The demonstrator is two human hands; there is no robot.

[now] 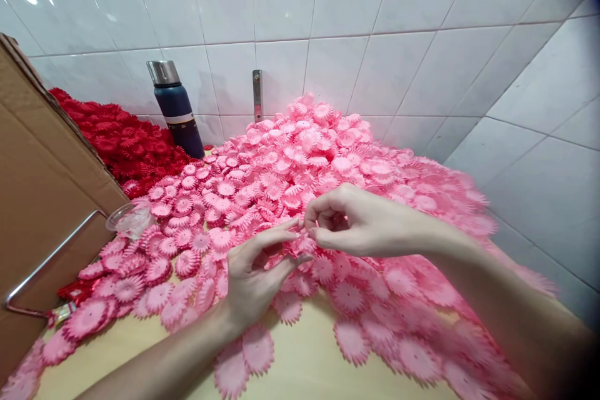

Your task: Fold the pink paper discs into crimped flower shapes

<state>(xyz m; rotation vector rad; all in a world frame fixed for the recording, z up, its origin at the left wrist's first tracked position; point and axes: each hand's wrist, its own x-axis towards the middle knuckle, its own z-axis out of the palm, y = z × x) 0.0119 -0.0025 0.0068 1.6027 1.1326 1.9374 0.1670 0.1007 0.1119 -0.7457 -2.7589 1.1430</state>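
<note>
My left hand (257,272) is low over a heap of pink scalloped flower pieces (272,181). Its thumb and fingers curve around a pale pink flower piece (304,242), whose outline partly merges with the heap behind. Close by, my right hand (359,222) comes in from the right with thumb and forefinger bent into a pinch. Its fingertips almost meet those of my left hand, and whatever they grip is too small to make out. Loose flat pink pieces, round with toothed edges and a small centre hole, lie below both hands.
A dark blue bottle (178,109) with a steel cap stands at the back, beside a red heap (126,137) of similar pieces. A cardboard box (42,156) rises at left, near a clear plastic cup (131,220) and a bent metal rod (56,256). Tiled walls (347,0) enclose the yellowish table (304,356).
</note>
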